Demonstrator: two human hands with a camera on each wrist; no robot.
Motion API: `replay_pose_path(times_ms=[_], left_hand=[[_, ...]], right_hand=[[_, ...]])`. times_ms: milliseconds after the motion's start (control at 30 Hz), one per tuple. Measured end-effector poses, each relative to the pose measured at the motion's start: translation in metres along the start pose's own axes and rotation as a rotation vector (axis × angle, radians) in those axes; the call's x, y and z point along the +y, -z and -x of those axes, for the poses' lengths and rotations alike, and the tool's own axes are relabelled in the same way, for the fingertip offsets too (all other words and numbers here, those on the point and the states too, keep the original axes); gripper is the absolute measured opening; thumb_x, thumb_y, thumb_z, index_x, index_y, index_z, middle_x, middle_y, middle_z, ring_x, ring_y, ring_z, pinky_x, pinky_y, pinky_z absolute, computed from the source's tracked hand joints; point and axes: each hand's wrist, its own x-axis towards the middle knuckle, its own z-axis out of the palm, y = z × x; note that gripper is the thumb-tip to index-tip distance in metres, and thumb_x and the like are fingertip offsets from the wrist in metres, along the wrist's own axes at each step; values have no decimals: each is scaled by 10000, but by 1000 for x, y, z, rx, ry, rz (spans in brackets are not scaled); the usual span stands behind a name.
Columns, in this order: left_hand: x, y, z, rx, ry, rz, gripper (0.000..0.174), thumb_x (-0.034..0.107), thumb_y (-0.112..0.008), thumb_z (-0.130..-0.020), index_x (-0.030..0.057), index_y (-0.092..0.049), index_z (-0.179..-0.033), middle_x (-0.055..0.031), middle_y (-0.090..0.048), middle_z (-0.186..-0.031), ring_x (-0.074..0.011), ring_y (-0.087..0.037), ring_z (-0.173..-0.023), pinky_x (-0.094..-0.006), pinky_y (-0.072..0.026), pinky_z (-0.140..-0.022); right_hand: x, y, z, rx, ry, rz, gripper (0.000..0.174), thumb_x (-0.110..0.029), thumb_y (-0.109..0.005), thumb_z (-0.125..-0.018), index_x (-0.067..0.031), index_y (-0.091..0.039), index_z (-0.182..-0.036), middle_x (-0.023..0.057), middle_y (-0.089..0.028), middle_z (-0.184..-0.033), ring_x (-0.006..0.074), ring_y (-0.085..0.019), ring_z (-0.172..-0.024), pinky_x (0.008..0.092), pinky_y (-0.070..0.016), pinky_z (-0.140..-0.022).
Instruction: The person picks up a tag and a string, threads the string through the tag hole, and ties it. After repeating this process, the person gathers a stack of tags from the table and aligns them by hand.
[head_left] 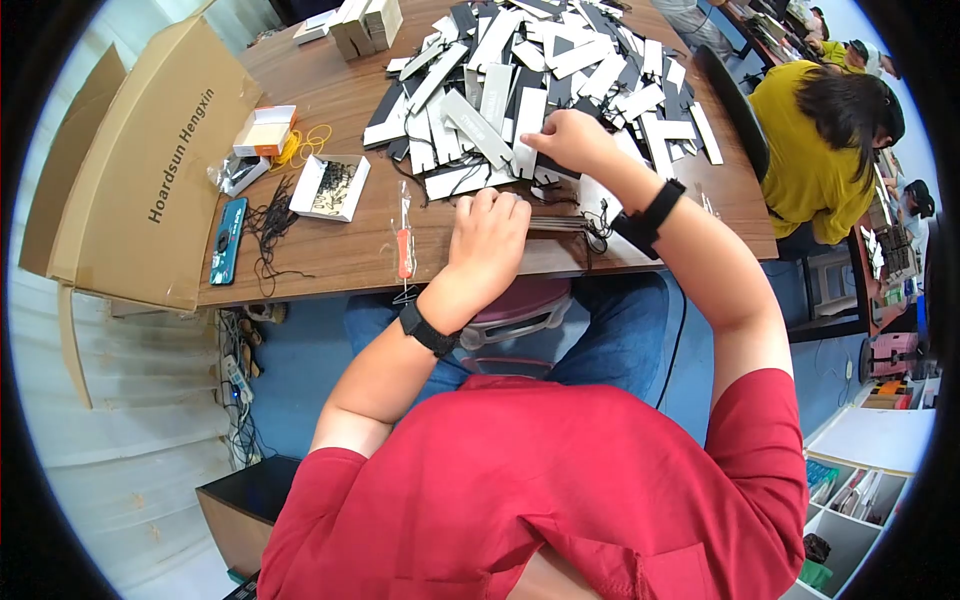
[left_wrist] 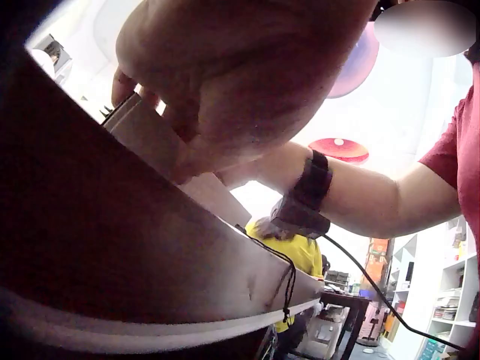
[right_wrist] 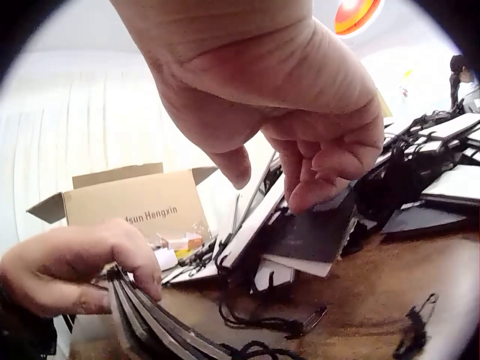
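Observation:
A stack of flat, strip-like hang tags with dark cords is held edge-up in my left hand, thumb on one side and fingers on the other. Low over the near edge of a heap of black and white tags is my right hand. In the right wrist view, the fingertips of the right hand are bent down at a black tag, with the thumb apart from them. From the left wrist, a pale tag face shows under the left hand, whose palm hides most of the stack.
Left on the table are a white box of small dark pins, black cords, a blue phone-like item and an orange-handled tool. A large carton stands beyond. A person in yellow sits at right.

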Motion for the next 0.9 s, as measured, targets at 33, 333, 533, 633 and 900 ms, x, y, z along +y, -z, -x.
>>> replay_pose_path(times_ms=[33, 333, 533, 633, 900], left_hand=[[-1, 1, -1, -7, -7, 9, 187, 54, -520, -783, 64, -557, -966, -82, -548, -911, -275, -535, -927, -397, -402, -808], [-9, 13, -5, -163, -34, 111, 119, 31, -527, -761, 39, -527, -880, -126, -549, -868, -311, -590, -834, -413, -501, -690], [-12, 19, -5, -217, -93, 94, 128, 39, -546, -750, 37, -543, -878, -122, -556, -835, -307, -602, -824, -404, -516, -673], [-7, 22, 0, -214, -102, 84, 146, 48, -554, -747, 39, -552, -893, -118, -561, -841, -299, -606, -828, -399, -518, -675], [0, 26, 1, -284, -102, -36, 170, 78, -577, -733, 32, -573, -896, -117, -564, -850, -268, -606, -824, -349, -539, -644]], right_hand=[[-7, -2, 3, 42, -39, -37, 442, -420, -703, -735, -1, -683, -872, 198, -678, -853, 353, -653, -812, 392, -513, -771], [32, 0, -2, 9, -186, -758, 155, -136, -679, -774, -37, -603, -866, 24, -607, -760, 121, -564, -709, 275, -460, -657], [19, 38, 38, -54, 224, -646, 169, -109, -636, -847, 0, -580, -964, 55, -653, -831, 113, -590, -719, 274, -477, -641], [17, 17, 56, -104, 382, -292, 149, -107, -655, -800, -20, -601, -909, 115, -634, -771, 223, -609, -696, 330, -484, -648], [18, -11, 76, -255, 356, -225, 209, -97, -659, -791, -3, -646, -978, 161, -674, -862, 285, -649, -786, 341, -494, -732]])
